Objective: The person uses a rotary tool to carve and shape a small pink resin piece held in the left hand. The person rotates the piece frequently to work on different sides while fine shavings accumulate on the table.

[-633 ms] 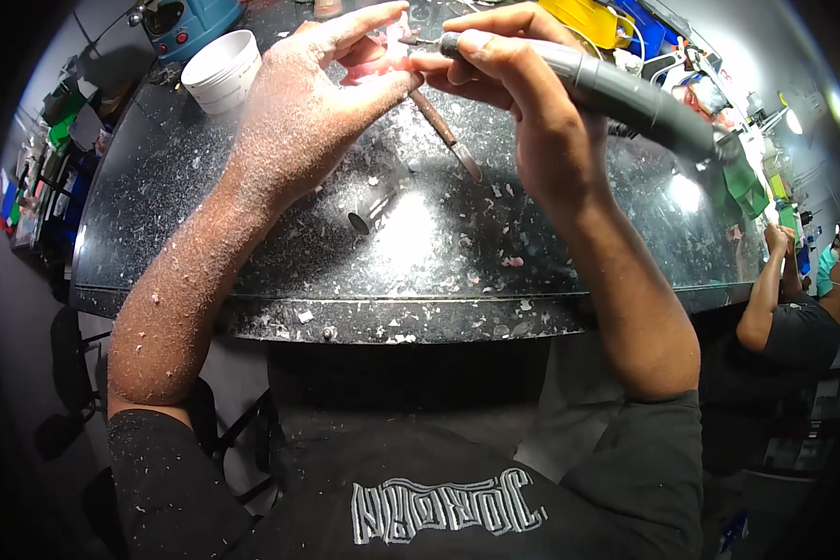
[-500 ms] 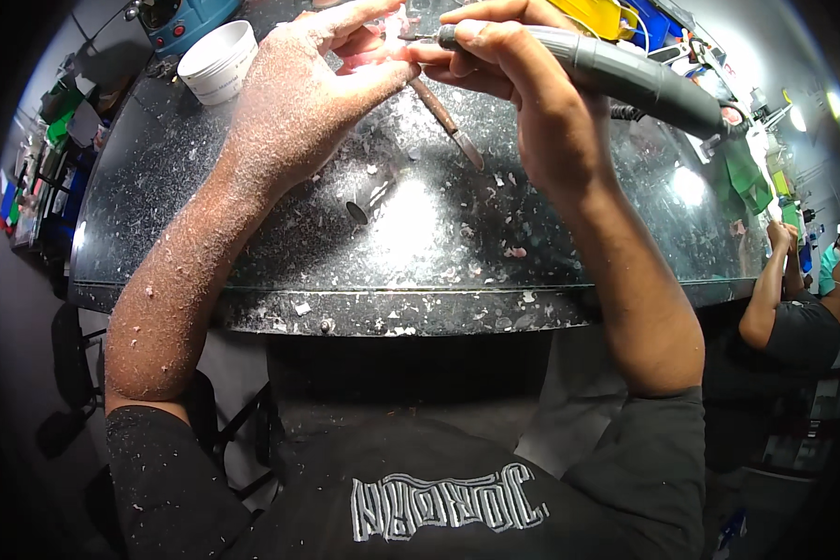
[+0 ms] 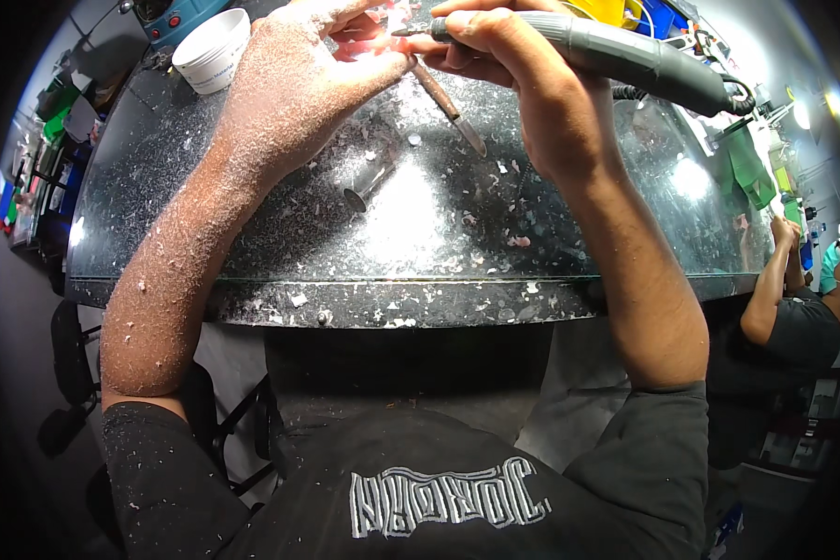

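- Surface (image 3: 495,252): black, glossy, strewn with pale flakes and dust, filling the upper half from nine to three o'clock; its front edge sits higher in view than half a second ago.
- Black shirt (image 3: 420,434): at six o'clock, carrying large grey-white outlined lettering (image 3: 448,501) across its front.
- Left hand (image 3: 289,93): at eleven o'clock, coated in pale dust like its forearm; its fingers grasp a small pink piece, much as in the earlier frames.
- Right hand (image 3: 551,107): at one o'clock, far cleaner; its fingers are wrapped around a grey rotary handpiece.
- Rotary handpiece (image 3: 616,56): slanting from twelve toward two o'clock, thin tip pointing at the pink piece. Its rear end rides higher than before, and the cable loop there now shows clearly.
- Blue machine (image 3: 173,23): toward eleven o'clock, cut by the upper edge.
- White tub (image 3: 210,58): just nearer than the machine, with small blue print on its side, sharper now than before.
- Knife (image 3: 443,98): at twelve o'clock, brown handle, metal blade, lying on the surface below the hands.
- Pink piece (image 3: 399,19): at twelve o'clock in the left fingers; whether the tip touches it is hard to tell here.
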The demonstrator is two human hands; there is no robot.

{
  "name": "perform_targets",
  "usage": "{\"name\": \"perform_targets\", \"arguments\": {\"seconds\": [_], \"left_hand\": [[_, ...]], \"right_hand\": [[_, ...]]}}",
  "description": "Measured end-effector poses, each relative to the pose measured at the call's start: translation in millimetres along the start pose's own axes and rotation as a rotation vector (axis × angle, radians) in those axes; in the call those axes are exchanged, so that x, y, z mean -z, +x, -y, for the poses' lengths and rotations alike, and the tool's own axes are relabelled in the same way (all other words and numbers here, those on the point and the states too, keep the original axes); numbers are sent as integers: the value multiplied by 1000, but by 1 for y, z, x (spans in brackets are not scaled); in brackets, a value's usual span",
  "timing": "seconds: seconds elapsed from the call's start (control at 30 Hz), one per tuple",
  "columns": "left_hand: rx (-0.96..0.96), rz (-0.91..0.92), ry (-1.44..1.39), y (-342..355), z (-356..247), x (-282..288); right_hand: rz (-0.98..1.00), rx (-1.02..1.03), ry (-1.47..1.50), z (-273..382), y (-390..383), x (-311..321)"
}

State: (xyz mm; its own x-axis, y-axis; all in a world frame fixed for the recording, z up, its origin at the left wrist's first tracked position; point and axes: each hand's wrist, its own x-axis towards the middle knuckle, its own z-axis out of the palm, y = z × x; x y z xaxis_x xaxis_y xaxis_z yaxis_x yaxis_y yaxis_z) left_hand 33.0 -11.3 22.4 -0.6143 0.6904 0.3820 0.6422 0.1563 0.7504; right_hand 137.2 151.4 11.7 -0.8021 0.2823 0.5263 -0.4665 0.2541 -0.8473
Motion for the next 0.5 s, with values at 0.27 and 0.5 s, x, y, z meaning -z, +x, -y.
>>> {"name": "perform_targets", "arguments": {"seconds": [0.27, 0.5], "left_hand": [[74, 52, -54, 1, -5, 11], [87, 51, -61, 0, -4, 1]], "right_hand": [[101, -123, -173, -2, 4, 7], [16, 7, -94, 0, 2, 1]]}}
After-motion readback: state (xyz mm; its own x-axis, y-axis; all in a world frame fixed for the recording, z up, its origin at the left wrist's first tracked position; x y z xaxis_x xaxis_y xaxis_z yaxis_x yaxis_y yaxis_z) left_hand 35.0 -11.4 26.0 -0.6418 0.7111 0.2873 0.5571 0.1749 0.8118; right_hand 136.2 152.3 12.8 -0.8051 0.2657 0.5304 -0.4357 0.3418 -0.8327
